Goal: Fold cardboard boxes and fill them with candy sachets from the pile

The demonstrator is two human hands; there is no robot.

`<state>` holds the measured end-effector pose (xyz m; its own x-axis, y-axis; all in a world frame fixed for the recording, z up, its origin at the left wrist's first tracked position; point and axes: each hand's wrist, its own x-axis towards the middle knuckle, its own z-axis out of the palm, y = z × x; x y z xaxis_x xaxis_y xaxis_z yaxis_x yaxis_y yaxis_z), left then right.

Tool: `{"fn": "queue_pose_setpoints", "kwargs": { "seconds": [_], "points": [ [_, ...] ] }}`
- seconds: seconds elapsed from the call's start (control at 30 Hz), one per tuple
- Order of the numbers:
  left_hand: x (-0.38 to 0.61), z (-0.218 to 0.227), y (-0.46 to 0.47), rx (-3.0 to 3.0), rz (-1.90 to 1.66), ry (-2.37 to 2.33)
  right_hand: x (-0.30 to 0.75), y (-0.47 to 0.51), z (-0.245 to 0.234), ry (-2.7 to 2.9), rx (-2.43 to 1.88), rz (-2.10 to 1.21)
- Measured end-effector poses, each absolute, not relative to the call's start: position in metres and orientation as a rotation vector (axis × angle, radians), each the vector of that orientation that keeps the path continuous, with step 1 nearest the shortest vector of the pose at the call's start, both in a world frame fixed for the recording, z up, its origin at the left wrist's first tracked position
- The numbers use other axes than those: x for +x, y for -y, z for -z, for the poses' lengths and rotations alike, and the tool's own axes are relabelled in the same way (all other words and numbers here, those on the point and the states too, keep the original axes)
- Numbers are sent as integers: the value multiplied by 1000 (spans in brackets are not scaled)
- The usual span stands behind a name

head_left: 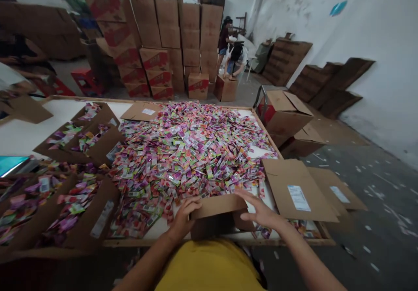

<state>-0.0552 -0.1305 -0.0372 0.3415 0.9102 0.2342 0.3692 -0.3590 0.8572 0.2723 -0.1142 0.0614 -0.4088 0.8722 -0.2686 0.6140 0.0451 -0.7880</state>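
A small open cardboard box stands at the near edge of the table, in front of my body, with its dark inside facing me. My left hand is closed round the box's left upper edge. On the opposite side, my right hand holds the right upper corner, its fingers over the top edge and the thumb lower at the side. A wide heap of small pink, purple and green printed packets lies just beyond the box. Some packets also show to the right of the box.
Open cartons full of packets stand at the left, with more cartons behind. Flattened cardboard overhangs the table's right edge. Beyond are a loaded hand trolley, stacked boxes and several other people.
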Motion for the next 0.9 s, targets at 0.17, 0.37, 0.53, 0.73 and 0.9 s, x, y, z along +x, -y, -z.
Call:
{"fn": "queue_pose_setpoints", "kwargs": {
  "seconds": [0.17,0.37,0.53,0.73,0.9],
  "points": [
    [-71,-6,127,1974,-507,-1040,245,146,-77,2479,-1568,-1101],
    [-35,-43,120,1980,-203,-1317,238,113,-56,2462,-1568,-1039],
    [-14,-34,122,2092,-100,-1382,215,99,-53,2459,-1945,-764],
    [17,-3,143,2444,-401,-1412,207,126,-28,2557,-1838,-363],
    [17,-6,142,2383,-280,-1278,205,135,-27,2554,-1853,-364]
  ]
}}
